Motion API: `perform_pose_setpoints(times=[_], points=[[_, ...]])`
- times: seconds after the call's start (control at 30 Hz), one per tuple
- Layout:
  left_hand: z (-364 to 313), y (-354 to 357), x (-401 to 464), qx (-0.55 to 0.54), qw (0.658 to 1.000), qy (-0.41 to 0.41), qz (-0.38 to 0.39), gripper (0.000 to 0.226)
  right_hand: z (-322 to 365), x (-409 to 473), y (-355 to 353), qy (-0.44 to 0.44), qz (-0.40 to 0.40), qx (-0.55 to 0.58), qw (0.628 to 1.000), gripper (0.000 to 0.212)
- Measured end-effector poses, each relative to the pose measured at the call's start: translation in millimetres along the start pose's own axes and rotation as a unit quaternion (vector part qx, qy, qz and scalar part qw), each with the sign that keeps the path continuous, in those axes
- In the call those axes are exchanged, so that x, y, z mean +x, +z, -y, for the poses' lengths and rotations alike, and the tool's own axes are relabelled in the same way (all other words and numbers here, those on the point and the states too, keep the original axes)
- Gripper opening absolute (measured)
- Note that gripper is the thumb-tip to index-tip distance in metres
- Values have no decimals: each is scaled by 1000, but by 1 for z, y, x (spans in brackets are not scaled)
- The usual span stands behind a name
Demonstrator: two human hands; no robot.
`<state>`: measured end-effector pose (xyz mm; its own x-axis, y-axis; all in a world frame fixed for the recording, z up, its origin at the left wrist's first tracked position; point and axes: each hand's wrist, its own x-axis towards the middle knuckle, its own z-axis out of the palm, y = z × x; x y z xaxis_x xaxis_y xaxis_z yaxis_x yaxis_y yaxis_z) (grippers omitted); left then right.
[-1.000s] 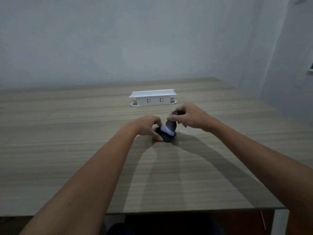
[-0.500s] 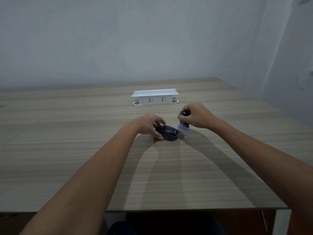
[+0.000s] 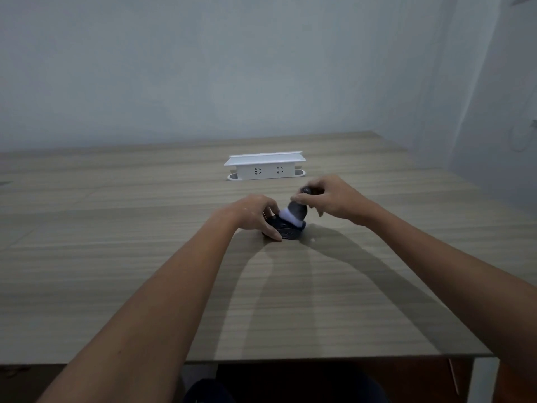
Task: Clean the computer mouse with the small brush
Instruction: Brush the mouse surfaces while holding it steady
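A dark mouse lay on the wooden table, pinned from its left side by the left hand. The right hand gripped a small brush by its dark handle, the white bristles pressed onto the mouse's top. Beyond them stood a white socket box.

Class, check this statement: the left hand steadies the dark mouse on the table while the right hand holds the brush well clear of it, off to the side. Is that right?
Not quite. The head view shows the right hand pressing the brush down onto the mouse, not holding it clear. The left hand does steady the mouse on the table.
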<state>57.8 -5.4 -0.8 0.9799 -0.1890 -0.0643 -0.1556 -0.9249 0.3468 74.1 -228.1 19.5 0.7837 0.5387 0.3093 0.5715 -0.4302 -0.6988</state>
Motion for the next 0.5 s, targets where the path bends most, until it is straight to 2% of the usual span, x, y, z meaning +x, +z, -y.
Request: perform_pose_setpoints(times=[0.07,0.17,0.23,0.33,0.4,0.5], points=[[-1,0,-1,3,1000,-5,-7,69,-5,1,0,4,7,-24,1000,15],[-2,1,-2,2,1000,-17,-13,70,-18,6,-6,16,-38,-143,989,15],[-2,1,-2,0,1000,-22,-13,70,-19,4,-5,11,-55,-122,991,16],[-3,1,-2,8,999,-24,-21,68,-9,-4,4,-9,-30,-5,1000,17],[-4,2,-2,13,999,-28,-29,69,-9,-4,7,-3,-16,-23,1000,15],[-3,5,-3,12,998,-38,-44,72,-12,3,4,-3,-59,-116,991,14]])
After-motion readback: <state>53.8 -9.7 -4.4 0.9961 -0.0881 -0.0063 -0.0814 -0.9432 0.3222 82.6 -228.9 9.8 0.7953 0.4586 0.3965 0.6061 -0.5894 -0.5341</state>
